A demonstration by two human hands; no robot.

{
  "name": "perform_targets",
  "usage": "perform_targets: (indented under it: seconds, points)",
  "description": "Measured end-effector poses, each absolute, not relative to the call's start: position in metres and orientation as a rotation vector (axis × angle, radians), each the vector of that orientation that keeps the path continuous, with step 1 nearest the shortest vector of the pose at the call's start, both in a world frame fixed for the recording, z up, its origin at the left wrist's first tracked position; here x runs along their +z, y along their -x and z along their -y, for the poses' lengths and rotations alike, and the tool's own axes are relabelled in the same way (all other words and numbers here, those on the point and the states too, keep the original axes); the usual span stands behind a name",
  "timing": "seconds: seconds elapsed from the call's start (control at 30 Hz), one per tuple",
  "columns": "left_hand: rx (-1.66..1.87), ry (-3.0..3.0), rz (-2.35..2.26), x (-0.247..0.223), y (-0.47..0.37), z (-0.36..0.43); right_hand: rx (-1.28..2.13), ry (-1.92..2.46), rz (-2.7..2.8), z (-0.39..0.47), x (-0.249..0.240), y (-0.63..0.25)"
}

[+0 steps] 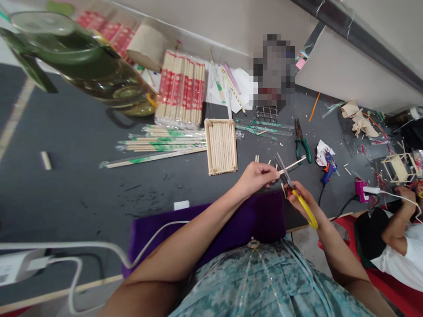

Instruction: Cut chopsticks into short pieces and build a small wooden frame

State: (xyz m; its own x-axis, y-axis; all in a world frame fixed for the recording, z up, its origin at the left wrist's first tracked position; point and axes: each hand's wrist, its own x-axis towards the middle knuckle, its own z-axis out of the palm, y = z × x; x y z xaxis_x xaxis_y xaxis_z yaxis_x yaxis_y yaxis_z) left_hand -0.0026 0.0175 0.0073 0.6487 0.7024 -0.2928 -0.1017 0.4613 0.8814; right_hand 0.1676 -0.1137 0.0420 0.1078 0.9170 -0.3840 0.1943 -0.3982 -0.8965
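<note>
The yellow-handled scissors (298,199) pair smooth, glossy plastic grips with shiny metal blades, and the thin, pale stick (294,164) is bare matt wood, like the rectangular tray of pale wooden sticks (221,146) with its ridged surface. Clear, glossy, wrinkled plastic wraps the red-banded bundle of wooden chopsticks (180,90), while the green-handled pliers (300,143) show dark metal jaws and smooth plastic grips. The dark grey tabletop (76,189) looks matt, the purple cloth (264,215) soft, and the crumpled white paper (323,150) rough.
</note>
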Motion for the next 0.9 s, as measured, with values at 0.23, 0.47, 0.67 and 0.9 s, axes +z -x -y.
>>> perform_targets:
  seconds: [0.23,0.47,0.67,0.9]
  points:
    - [0.532,-0.958,-0.737,0.008,0.004,-0.019,1.395,1.719,1.137,0.114,0.04,-0.17]
    - [0.517,-0.963,-0.764,0.011,0.006,-0.02,1.457,1.727,1.069,0.111,0.032,-0.17]
    - [0.508,-1.143,-0.778,0.005,0.006,-0.02,1.426,1.753,1.024,0.111,0.027,-0.167]
    - [0.774,-1.785,-0.92,0.004,0.009,-0.014,1.409,1.763,1.114,0.108,0.031,-0.165]
